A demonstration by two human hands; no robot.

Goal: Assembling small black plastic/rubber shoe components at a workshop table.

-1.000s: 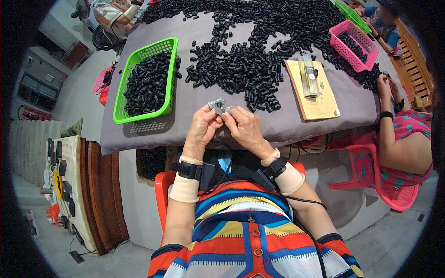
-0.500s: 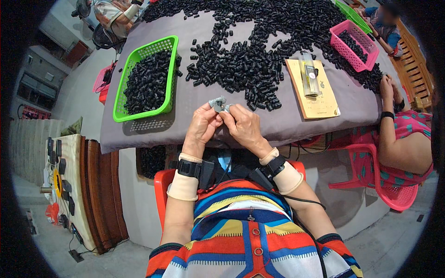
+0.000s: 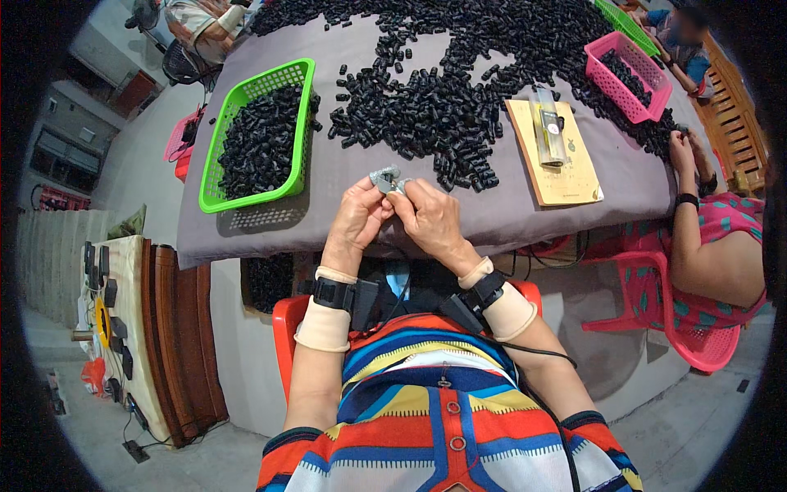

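My left hand (image 3: 358,215) and my right hand (image 3: 431,216) meet just over the near edge of the table, fingers bent and pinching. Grey wrapping (image 3: 382,175) shows at the fingertips. Whatever sits between them is too small and too covered to name. Beyond my fingers lies a loose heap of small black cylindrical parts (image 3: 426,115). To the left of my hands stands a green plastic basket (image 3: 208,193), filled with similar black parts.
Right of the heap, a clear plastic case (image 3: 548,135) lies on a yellow-brown pad (image 3: 567,190). A pink basket (image 3: 602,88) stands farther right, beside a co-worker's hands (image 3: 684,154). A grey cloth (image 3: 492,215) covers the table. Another person's arm (image 3: 223,26) is at the far left.
Both hands stay together at the same spot, with only a slight shift of the fingers. The co-worker's hands at the right have moved a little.
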